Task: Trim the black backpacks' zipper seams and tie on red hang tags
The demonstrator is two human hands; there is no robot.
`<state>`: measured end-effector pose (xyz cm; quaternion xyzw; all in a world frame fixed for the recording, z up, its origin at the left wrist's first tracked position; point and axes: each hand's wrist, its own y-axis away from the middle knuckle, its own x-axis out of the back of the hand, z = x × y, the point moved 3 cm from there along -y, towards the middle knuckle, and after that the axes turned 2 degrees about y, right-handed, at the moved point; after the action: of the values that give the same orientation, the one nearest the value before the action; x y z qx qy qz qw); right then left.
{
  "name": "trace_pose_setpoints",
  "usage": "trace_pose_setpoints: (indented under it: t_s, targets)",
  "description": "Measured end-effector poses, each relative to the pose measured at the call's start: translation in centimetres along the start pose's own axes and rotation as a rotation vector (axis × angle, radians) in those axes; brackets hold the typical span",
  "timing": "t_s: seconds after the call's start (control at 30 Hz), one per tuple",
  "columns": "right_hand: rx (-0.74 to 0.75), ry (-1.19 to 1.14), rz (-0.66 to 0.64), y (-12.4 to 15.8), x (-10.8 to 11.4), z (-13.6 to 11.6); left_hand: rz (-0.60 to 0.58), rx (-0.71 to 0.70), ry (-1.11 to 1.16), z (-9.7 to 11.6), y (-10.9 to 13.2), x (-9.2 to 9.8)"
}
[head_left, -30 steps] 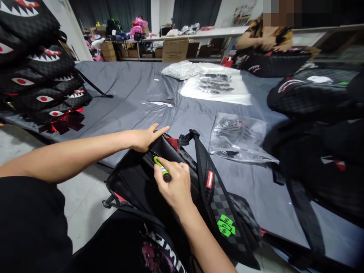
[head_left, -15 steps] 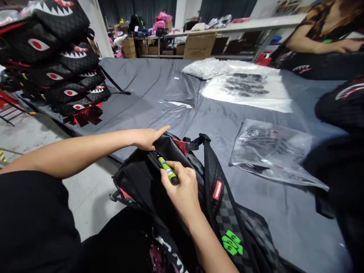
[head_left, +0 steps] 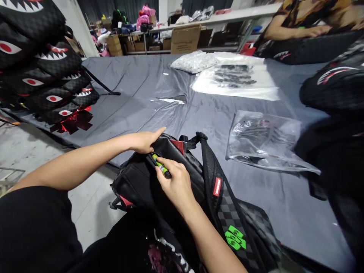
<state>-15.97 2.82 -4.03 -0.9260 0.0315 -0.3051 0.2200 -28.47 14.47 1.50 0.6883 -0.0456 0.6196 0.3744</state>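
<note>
A black backpack lies tilted at the near table edge, against my body, with its dark side facing up. My left hand grips its upper edge, thumb stretched along the rim and the other fingers curled under. In my right hand is a slim green marker with a black end, pinched between thumb and fingers. Its far tip meets the bag's seam close to my left fingers; the exact contact is hidden. A checkered shoulder strap with a red label hangs to the right.
Shark-face bags are stacked at the left. Clear plastic packaging and a white plastic sheet lie on the grey-covered table. More black bags stand right, where another person's hand rests on one.
The view has shifted, so the background sits differently. The marker tip stays at the bag's edge beside my left hand, and both hands keep their hold.
</note>
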Motion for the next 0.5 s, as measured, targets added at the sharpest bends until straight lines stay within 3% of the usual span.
trace_pose_setpoints:
  t_s: [0.5]
  targets:
    - [-0.003,0.012,-0.024,-0.3,0.4,1.2,-0.08,0.039,0.021,0.6,-1.2,0.6]
